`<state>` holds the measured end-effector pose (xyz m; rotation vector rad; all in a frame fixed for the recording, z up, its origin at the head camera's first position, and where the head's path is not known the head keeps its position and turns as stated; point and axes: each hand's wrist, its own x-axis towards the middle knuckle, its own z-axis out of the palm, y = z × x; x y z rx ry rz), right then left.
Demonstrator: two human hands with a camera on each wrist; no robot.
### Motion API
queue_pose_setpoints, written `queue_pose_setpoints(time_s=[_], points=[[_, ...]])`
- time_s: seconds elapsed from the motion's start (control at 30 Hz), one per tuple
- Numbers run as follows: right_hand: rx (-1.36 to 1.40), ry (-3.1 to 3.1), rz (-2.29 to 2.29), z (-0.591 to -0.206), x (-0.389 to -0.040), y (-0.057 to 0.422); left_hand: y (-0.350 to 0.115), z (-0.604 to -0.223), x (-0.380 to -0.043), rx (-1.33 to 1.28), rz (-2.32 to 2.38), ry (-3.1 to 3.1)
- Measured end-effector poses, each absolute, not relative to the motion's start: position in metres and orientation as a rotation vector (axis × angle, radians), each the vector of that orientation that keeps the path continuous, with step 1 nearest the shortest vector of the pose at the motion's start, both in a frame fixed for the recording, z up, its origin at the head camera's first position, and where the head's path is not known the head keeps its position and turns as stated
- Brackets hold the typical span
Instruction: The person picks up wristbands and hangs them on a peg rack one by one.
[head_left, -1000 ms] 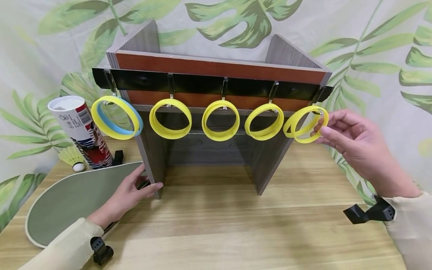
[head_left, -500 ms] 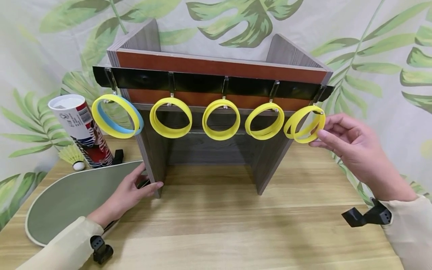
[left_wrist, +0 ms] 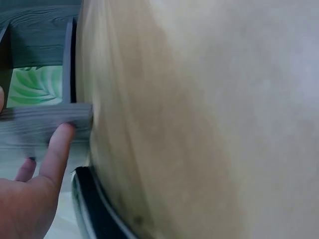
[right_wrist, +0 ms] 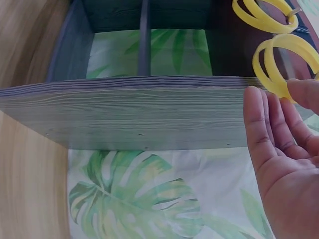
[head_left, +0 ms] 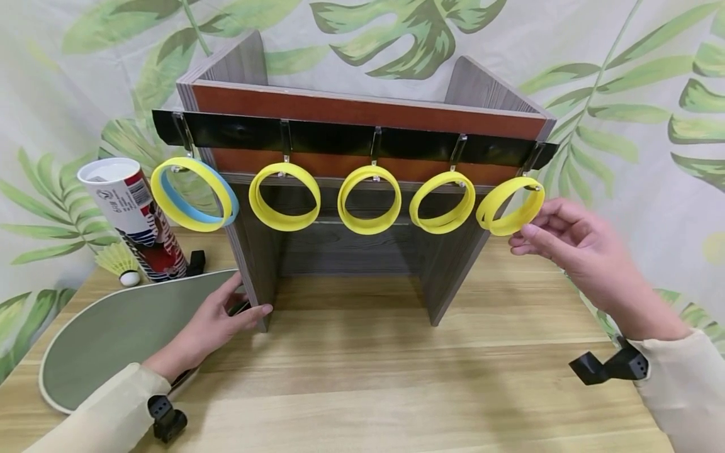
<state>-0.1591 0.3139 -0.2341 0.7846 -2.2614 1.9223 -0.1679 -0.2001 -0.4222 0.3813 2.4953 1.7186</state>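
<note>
A grey wooden shelf stand (head_left: 362, 106) carries a black strip (head_left: 334, 137) with several hooks. Yellow ring-shaped bands (head_left: 369, 228) hang in pairs from them; the leftmost pair is a yellow band with a blue band (head_left: 170, 196). My right hand (head_left: 583, 251) is at the rightmost yellow band (head_left: 512, 204), its lower edge between thumb and fingertips. In the right wrist view that band (right_wrist: 286, 40) meets the fingertips. My left hand (head_left: 212, 324) grips the front edge of the stand's left side panel (left_wrist: 50, 117), thumb in front, other fingers partly hidden behind it.
Left of the stand, a grey-green racket cover (head_left: 124, 340) lies on the wooden table (head_left: 362, 390). Behind it are a printed shuttlecock tube (head_left: 127, 207) and a yellow shuttlecock (head_left: 121, 261). Leaf-patterned cloth (head_left: 617, 75) hangs at the back.
My right hand has moved left and slightly down with the rightmost band, which now lies closer to the other band on its hook. My left hand stays on the panel.
</note>
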Motion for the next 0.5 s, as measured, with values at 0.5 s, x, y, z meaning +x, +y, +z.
queue_pose_setpoints(time_s=[0.5], points=[[0.889, -2.712, 1.565, -0.270, -0.154, 0.289, -0.205, -0.380, -0.160, 0.581, 1.154, 2.906]])
